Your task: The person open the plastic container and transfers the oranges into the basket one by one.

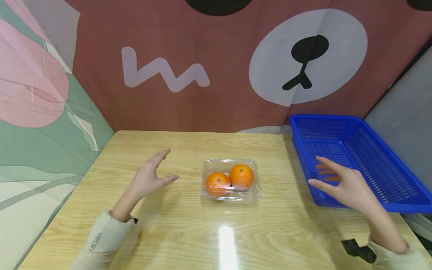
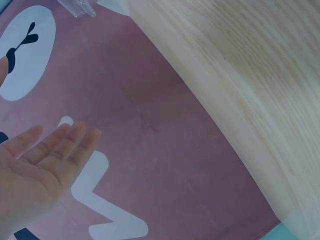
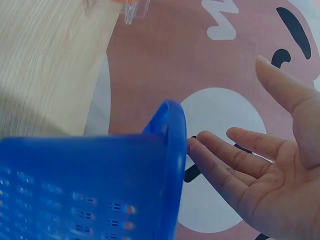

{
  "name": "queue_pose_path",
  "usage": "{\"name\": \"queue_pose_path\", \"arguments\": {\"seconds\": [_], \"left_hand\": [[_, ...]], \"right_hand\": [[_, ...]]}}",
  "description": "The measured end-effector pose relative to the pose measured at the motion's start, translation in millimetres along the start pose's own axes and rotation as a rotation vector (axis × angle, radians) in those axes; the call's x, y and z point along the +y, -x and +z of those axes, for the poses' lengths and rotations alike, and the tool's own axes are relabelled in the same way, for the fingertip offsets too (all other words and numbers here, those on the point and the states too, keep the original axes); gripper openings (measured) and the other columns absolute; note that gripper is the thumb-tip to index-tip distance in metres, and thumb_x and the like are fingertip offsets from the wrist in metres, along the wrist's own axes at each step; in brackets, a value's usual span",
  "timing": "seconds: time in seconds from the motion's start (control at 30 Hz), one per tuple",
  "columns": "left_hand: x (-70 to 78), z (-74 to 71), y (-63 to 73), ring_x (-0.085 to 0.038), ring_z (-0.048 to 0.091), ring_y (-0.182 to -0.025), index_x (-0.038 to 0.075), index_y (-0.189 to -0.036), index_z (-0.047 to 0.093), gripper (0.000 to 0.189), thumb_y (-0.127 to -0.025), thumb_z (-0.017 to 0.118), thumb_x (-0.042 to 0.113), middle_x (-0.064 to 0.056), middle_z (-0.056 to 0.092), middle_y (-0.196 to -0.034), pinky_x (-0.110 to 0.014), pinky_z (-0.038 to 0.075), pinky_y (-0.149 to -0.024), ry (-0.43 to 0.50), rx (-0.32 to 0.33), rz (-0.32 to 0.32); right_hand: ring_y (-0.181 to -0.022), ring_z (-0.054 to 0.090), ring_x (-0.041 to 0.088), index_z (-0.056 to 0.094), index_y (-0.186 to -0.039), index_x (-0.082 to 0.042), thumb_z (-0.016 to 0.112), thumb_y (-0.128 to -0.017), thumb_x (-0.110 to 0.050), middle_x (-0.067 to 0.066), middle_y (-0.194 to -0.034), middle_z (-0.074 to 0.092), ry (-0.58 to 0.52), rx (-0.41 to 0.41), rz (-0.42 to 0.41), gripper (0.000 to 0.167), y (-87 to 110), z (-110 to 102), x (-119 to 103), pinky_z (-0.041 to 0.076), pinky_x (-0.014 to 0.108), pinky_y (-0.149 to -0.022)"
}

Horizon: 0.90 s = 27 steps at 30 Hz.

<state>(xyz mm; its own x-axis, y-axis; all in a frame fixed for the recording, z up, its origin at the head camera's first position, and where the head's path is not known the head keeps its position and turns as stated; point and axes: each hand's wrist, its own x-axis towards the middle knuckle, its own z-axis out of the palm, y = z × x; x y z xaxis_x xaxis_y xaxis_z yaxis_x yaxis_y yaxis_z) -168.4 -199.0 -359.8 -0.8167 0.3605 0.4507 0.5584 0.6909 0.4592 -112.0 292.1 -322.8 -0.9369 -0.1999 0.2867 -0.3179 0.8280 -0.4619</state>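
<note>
A clear plastic clamshell box (image 1: 231, 195) rests on the table with two oranges, one orange (image 1: 217, 183) at its left and another orange (image 1: 241, 175) at its right. My left hand (image 1: 148, 178) hovers to the left of the box, thumb and fingers spread apart, holding nothing. My right hand (image 1: 345, 183) is raised in front of the blue basket's near left side, its fingers relaxed and nothing in its grasp. The left wrist view shows the left palm (image 2: 45, 170) with straight fingers. In the right wrist view the right hand (image 3: 265, 170) is beside the basket's rim.
A blue perforated plastic basket (image 1: 302, 165) stands at the table's right side, reaching over its right edge. The wooden table (image 1: 182, 228) meets a brown cloth backdrop (image 1: 222, 108) with a cartoon face. Floral fabric (image 1: 40, 150) hangs at the left.
</note>
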Motion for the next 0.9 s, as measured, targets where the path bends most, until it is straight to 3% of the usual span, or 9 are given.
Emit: {"name": "queue_pose_path", "arguments": {"seconds": [0.2, 0.5, 0.57, 0.73, 0.9], "left_hand": [[0.5, 3.9, 0.6, -0.036, 0.051, -0.108, -0.005, -0.132, 0.041, 0.078, -0.068, 0.08, 0.018, -0.022, 0.049, -0.127, -0.048, 0.048, -0.077, 0.054, -0.002, -0.03], [1.4, 9.0, 1.1, -0.037, 0.052, -0.107, -0.003, -0.134, 0.038, 0.08, -0.069, 0.08, 0.016, -0.021, 0.05, -0.125, -0.048, 0.049, -0.075, 0.155, -0.013, -0.057], [1.5, 10.6, 1.6, -0.037, 0.052, -0.107, -0.002, -0.135, 0.038, 0.079, -0.07, 0.079, 0.016, -0.021, 0.05, -0.124, -0.047, 0.049, -0.076, 0.179, -0.024, -0.065], [2.6, 15.2, 2.2, -0.037, 0.052, -0.106, -0.002, -0.135, 0.037, 0.079, -0.071, 0.079, 0.015, -0.022, 0.051, -0.122, -0.047, 0.049, -0.076, 0.206, -0.046, -0.074], [3.7, 18.6, 0.5, -0.035, 0.053, -0.105, -0.001, -0.135, 0.038, 0.078, -0.071, 0.079, 0.017, -0.02, 0.052, -0.122, -0.045, 0.049, -0.076, 0.219, -0.059, -0.078]], "right_hand": [[-0.084, 0.062, 0.035, 0.046, -0.13, 0.003, 0.073, -0.077, -0.022, 0.02, -0.106, 0.062, -0.073, -0.024, -0.012, 0.064, -0.5, 8, -3, 0.052, 0.035, -0.065], [-0.088, 0.062, 0.028, 0.042, -0.135, -0.002, 0.071, -0.08, -0.019, 0.02, -0.11, 0.061, -0.151, -0.071, -0.012, 0.065, -1.7, 20, -5, 0.051, 0.023, -0.069], [-0.089, 0.062, 0.021, 0.04, -0.136, -0.003, 0.07, -0.081, -0.019, 0.02, -0.112, 0.06, -0.18, -0.085, -0.004, 0.065, -2.0, 22, -6, 0.05, 0.02, -0.07], [-0.09, 0.06, 0.006, 0.04, -0.136, -0.001, 0.068, -0.082, -0.014, 0.02, -0.113, 0.058, -0.275, -0.098, -0.014, 0.062, -2.6, 30, -7, 0.049, 0.017, -0.07], [-0.091, 0.06, 0.01, 0.04, -0.135, 0.001, 0.067, -0.082, -0.01, 0.02, -0.113, 0.058, -0.328, -0.091, -0.039, 0.06, -3.1, 37, -9, 0.049, 0.017, -0.071]]}}
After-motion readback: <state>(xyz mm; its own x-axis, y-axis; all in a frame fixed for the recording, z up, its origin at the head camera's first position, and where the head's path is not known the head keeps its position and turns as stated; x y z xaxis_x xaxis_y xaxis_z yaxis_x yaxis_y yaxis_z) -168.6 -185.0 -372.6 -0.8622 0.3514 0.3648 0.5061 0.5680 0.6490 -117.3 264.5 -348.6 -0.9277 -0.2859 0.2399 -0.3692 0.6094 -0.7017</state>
